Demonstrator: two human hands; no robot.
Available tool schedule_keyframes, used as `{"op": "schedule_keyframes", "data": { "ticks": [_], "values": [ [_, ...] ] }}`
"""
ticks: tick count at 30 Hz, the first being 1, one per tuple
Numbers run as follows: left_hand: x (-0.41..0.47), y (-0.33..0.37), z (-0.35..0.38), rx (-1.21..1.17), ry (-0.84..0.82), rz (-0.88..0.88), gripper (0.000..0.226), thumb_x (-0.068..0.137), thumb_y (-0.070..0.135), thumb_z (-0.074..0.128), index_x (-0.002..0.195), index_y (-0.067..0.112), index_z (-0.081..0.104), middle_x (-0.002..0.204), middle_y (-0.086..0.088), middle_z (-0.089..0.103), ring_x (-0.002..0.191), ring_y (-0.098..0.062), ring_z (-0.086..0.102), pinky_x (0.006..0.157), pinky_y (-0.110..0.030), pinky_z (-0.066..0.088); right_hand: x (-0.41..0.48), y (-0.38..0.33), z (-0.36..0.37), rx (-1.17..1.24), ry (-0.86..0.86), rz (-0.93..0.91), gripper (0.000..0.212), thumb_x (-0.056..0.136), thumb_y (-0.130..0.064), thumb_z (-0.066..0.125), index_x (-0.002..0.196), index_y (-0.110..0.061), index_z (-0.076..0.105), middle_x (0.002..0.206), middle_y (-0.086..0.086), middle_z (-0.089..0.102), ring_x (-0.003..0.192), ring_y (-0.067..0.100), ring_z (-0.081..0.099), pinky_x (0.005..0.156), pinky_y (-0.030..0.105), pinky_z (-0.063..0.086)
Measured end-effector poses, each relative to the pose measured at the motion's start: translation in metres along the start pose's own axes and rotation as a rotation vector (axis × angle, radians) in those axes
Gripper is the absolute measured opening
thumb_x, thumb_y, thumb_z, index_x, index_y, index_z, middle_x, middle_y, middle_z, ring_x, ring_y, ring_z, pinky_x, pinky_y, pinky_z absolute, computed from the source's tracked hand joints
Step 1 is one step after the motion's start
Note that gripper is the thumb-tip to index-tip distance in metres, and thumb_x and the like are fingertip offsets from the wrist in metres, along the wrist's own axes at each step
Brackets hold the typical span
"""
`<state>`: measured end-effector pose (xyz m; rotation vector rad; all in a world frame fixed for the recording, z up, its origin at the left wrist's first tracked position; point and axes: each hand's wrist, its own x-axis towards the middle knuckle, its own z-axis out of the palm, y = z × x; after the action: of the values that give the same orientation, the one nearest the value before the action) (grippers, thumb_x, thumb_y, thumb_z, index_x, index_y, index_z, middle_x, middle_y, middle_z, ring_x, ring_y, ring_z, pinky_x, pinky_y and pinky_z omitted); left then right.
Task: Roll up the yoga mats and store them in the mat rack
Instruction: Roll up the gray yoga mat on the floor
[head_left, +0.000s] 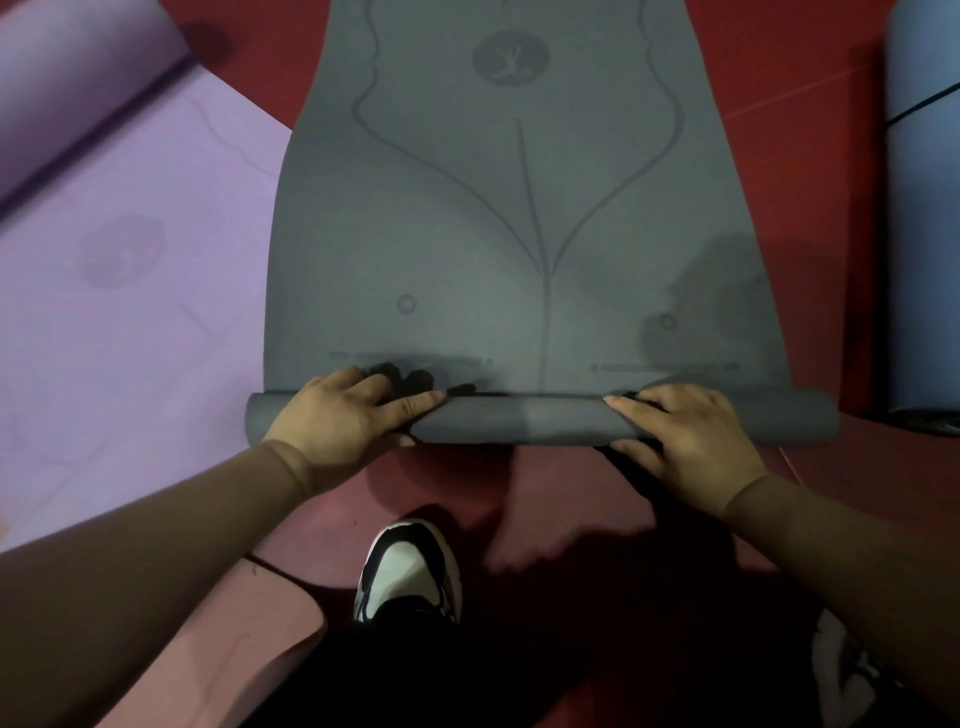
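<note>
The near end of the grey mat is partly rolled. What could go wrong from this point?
The grey mat may roll crooked: its rolled end sticks out farther beyond the right hand than beyond the left hand. Its left edge seems to lie on the purple mat, so rolling might drag or catch that mat.

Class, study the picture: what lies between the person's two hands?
Only a bare stretch of the rolled end of the grey mat, from left hand to right hand. The head view shows this.
</note>
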<state>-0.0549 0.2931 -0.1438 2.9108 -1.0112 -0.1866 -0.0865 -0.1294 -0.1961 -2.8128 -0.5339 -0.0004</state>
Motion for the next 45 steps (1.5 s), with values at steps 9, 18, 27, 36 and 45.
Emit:
{"op": "schedule_keyframes", "data": {
  "ticks": [9, 18, 27, 36, 45],
  "values": [
    [0.023, -0.008, -0.011, -0.054, -0.256, -0.112, 0.055, 0.094, 0.065, 0.040, 0.148, 0.054, 0.040, 0.115, -0.001, 0.061, 0.113, -0.030, 0.059, 0.090, -0.041, 0.051, 0.008, -0.012, -0.002, -0.048, -0.018, 0.046, 0.062, 0.084, -0.059, 0.052, 0.138, -0.029, 0.061, 0.107, 0.003, 0.056, 0.095, 0.029, 0.053, 0.085, 0.043, 0.042],
    [0.022, 0.020, -0.004, 0.079, -0.076, -0.311, 0.048, 0.084, 0.048, 0.074, 0.131, 0.047, 0.064, 0.107, -0.003, 0.061, 0.094, -0.033, 0.054, 0.079, -0.042, 0.043, 0.024, -0.003, -0.006, 0.002, -0.174, 0.091, 0.063, 0.084, -0.071, 0.040, 0.136, -0.040, 0.062, 0.110, -0.003, 0.058, 0.101, 0.024, 0.052, 0.087, 0.041, 0.040],
    [0.012, 0.016, 0.001, -0.034, 0.004, -0.294, 0.052, 0.085, 0.065, 0.045, 0.130, 0.049, 0.063, 0.111, 0.003, 0.061, 0.099, -0.027, 0.056, 0.083, -0.042, 0.041, 0.032, -0.002, -0.011, -0.034, -0.210, 0.067, 0.064, 0.088, -0.069, 0.034, 0.142, -0.041, 0.056, 0.112, -0.003, 0.061, 0.100, 0.025, 0.054, 0.087, 0.042, 0.040],
    [0.015, 0.010, 0.007, 0.044, -0.016, -0.269, 0.062, 0.073, 0.054, 0.083, 0.132, 0.047, 0.063, 0.112, -0.001, 0.053, 0.098, -0.030, 0.048, 0.082, -0.045, 0.043, 0.014, -0.019, 0.004, -0.141, 0.002, 0.082, 0.066, 0.081, -0.062, 0.055, 0.138, -0.028, 0.061, 0.118, 0.006, 0.059, 0.105, 0.035, 0.052, 0.089, 0.048, 0.039],
    [0.024, 0.016, -0.006, 0.076, 0.014, -0.299, 0.050, 0.088, 0.051, 0.067, 0.136, 0.042, 0.061, 0.107, -0.004, 0.063, 0.089, -0.036, 0.057, 0.078, -0.047, 0.048, 0.028, -0.011, 0.004, -0.092, -0.046, 0.126, 0.061, 0.086, -0.066, 0.044, 0.132, -0.032, 0.066, 0.119, 0.004, 0.060, 0.106, 0.032, 0.054, 0.093, 0.048, 0.042]
  ]
}}
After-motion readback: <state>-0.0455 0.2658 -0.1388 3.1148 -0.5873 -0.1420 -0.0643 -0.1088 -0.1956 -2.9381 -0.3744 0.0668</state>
